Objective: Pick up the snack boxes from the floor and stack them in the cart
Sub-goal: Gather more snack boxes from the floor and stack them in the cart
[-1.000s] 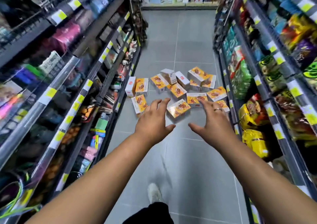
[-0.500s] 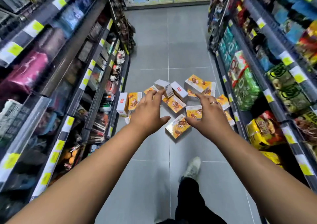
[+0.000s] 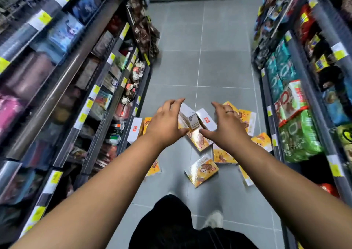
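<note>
Left hand [image 3: 165,124] and right hand [image 3: 224,126] hover spread, empty, flanking the white-sided box [image 3: 189,118] propped up on end. Round it, flat glossy cardboard snack boxes [image 3: 202,169] lie face-up on the floor [image 3: 219,67], long axes every which way.

The snack boxes [image 3: 202,169] are glossy printed card — light glares off the yellow faces — on a floor [image 3: 219,67] of smooth, matt grey tile. At nine o'clock a shelf rail [image 3: 62,81] looks like metal with a dull sheen; at three o'clock the green packets [image 3: 299,136] are shiny plastic film.
</note>
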Demonstrator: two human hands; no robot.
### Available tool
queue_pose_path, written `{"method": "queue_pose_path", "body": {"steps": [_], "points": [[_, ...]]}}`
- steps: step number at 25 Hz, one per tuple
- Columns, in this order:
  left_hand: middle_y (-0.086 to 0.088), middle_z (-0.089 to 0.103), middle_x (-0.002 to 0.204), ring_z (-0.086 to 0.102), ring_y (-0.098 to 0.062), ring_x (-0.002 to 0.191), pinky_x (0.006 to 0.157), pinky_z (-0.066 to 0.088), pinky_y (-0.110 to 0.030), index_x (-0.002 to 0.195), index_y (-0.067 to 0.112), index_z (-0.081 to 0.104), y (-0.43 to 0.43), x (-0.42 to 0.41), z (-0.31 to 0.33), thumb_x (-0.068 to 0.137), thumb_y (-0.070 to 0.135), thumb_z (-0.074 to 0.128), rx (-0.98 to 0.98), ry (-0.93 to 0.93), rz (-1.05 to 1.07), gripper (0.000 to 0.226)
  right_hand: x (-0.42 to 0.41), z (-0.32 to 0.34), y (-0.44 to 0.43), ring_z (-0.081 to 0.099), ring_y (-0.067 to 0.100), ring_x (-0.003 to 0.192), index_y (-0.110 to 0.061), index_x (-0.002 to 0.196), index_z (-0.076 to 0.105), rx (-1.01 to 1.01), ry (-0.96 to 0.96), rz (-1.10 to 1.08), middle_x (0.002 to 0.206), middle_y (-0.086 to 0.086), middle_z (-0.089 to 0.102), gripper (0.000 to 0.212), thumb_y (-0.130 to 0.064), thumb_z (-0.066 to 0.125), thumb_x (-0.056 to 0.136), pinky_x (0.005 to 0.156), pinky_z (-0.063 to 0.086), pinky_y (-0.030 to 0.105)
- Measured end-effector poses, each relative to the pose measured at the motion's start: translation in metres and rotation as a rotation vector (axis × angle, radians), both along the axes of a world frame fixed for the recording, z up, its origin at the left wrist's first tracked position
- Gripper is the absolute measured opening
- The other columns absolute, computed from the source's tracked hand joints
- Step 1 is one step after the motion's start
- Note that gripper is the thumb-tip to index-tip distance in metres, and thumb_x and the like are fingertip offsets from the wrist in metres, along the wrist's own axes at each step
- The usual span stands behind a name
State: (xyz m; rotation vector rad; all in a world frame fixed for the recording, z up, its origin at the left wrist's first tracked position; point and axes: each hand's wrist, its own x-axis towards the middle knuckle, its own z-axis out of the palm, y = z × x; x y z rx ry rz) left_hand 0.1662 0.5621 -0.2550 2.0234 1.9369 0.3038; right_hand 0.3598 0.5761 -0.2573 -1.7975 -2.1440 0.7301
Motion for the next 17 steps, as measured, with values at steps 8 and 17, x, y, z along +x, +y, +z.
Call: {"method": "queue_pose_path", "body": {"steps": [8,17], "points": [[-0.008,0.032,0.148,0.038,-0.03,0.133,0.105,0.036,-0.038,0.15,0.025,0.022,0.187,-0.039,-0.089,0.075,0.036,0.078,-0.149,0.065,-0.114,0.094,-0.031,-0.087,0.149,0.034,0.033,0.133,-0.017,0.15,0.022,-0.146,-0.018,-0.118,0.148,0.013,0.033,0.098,-0.052,0.073,0.074,0.106,0.033,0.041],[-0.014,0.033,0.148,0.038,-0.035,0.131,0.105,0.04,-0.042,0.15,0.022,0.027,0.394,-0.073,-0.261,0.074,0.023,0.074,-0.365,0.129,-0.319,0.089,-0.089,-0.243,0.31,0.04,0.036,0.127,-0.013,0.146,0.026,-0.302,-0.026,-0.347,0.14,0.016,0.041,0.104,-0.05,0.08,0.065,0.101,0.037,0.043]]}}
